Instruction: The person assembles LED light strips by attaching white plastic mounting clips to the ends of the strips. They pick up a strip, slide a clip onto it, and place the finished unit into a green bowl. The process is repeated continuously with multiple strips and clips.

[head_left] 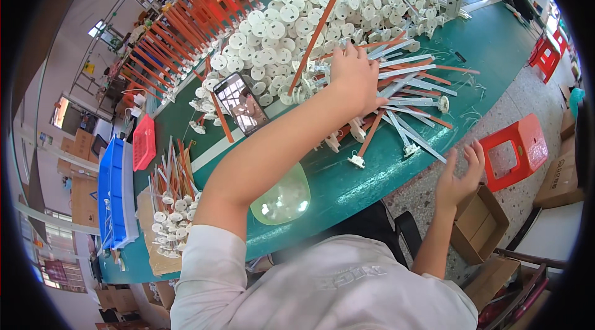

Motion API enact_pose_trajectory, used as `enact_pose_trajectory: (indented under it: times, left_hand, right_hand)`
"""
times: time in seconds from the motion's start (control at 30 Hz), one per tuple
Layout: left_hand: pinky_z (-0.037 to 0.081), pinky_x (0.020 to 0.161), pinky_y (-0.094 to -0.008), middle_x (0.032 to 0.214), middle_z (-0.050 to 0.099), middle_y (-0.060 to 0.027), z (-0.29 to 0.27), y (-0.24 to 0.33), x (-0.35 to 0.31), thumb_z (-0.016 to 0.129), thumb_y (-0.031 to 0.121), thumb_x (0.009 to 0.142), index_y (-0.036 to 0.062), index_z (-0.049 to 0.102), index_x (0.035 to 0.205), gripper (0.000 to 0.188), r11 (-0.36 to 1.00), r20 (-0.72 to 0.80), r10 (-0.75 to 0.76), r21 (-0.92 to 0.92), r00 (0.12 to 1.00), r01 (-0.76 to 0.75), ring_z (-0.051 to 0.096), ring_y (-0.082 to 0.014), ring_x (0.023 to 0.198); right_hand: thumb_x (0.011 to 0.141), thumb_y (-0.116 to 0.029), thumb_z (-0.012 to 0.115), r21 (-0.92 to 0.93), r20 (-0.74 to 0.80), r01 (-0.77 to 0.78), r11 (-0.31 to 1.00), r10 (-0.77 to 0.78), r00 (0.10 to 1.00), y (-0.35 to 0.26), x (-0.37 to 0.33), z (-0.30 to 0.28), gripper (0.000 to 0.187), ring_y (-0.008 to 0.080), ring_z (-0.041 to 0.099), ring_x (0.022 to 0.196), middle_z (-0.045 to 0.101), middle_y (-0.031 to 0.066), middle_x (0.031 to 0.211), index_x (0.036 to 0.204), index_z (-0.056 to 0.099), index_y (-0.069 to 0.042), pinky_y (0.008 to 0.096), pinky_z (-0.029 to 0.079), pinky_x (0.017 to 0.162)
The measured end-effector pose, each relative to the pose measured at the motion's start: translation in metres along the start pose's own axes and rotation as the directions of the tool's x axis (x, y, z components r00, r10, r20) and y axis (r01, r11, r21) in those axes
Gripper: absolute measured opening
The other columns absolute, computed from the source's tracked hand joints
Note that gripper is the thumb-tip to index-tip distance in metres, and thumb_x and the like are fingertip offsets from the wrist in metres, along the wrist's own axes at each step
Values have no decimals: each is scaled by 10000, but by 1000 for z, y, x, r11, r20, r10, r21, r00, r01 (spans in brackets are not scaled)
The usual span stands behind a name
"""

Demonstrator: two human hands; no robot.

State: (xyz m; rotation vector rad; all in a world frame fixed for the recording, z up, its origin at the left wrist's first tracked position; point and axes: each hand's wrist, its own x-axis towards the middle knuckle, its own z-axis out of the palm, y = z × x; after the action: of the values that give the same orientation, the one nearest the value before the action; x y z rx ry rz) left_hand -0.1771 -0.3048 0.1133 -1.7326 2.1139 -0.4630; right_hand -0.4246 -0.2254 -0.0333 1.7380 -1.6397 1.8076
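My left hand [356, 79] reaches across the green table [334, 184] over a heap of strips. Its thumb stands apart from the fingers, whose tips bend down among the parts, and nothing shows held in it. Under and beside it lie silver-white strips [406, 70] and orange-brown strips [431, 76], some ending in small white fittings [410, 150]. Just beyond is a large mound of round white discs with holes [273, 29]. Off the table's right edge, my right hand [462, 175] hangs in the air with fingers apart, holding nothing.
A phone [240, 104] stands left of the heap, near a translucent green bowl [282, 197]. Orange strips [186, 20] stand in a row along the far left. A blue bin [111, 193] and a red basket [144, 142] sit left. Rightward are a red stool [533, 144] and a cardboard box [480, 224].
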Motion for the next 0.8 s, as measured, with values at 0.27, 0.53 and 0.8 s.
enact_pose_trajectory:
  times: [0.27,0.53,0.8]
  left_hand:
    - [362,1056,-467,1420,504,-162,-5,-8,-16,582,641,889,116,501,1443,767,986,-72,113,131,991,-102,405,-348,1368]
    - [370,1073,-489,1326,578,-172,-12,-15,-46,630,524,885,57,618,1300,625,801,-243,473,520,847,-298,473,-344,1311]
    - [455,1015,-457,1081,686,-164,-73,14,-147,593,240,820,-26,703,1035,359,451,-132,856,662,499,-599,580,-329,1149]
  right_hand:
    - [875,-58,714,-96,107,-113,989,123,987,31,-12,-34,142,313,649,1063,667,168,1190,1001,663,-15,380,531,825]
    - [844,-34,727,-11,200,-58,998,59,978,4,-41,-18,184,321,648,1038,677,173,1146,1014,658,-18,394,527,858]
    - [929,3,620,289,-207,-123,950,187,960,17,-33,-16,86,272,655,1021,687,188,1097,1011,609,26,372,498,923]
